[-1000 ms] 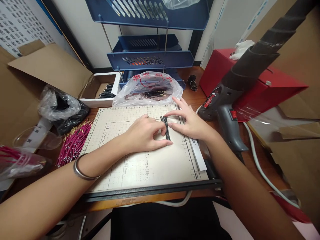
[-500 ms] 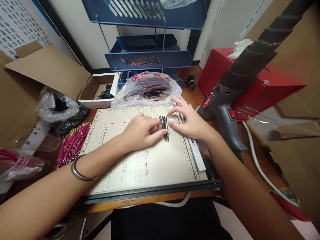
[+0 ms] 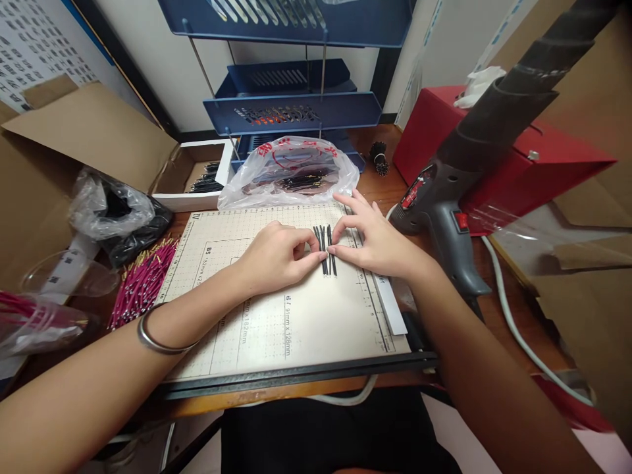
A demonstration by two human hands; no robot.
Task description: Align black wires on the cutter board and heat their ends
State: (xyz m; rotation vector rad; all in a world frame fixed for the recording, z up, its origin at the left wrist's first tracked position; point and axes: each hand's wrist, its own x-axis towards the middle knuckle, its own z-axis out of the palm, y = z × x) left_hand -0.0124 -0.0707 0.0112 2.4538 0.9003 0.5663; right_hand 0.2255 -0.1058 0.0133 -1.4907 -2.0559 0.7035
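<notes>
Several short black wires [image 3: 324, 264] lie side by side on a cream cutting board [image 3: 266, 329] printed with a grid. My left hand [image 3: 281, 258] has thumb and index finger closed at the left part of the row. From the right, my right hand [image 3: 370, 238] pinches at the rightmost wires with thumb and index finger, its other fingers raised. A narrow gap parts the wires into two small groups, and the two thumbs nearly meet across it.
Behind the board are a plastic bag [image 3: 291, 191] of black wires and a blue rack [image 3: 291, 113]. Magenta wires [image 3: 143, 280] lie at left. A grey heat gun [image 3: 451, 230] and red box [image 3: 548, 158] stand at right.
My right hand's thumb and index finger have closed in on the wires. The rightmost wires now stand slightly apart from the others. The view has shifted a little.
</notes>
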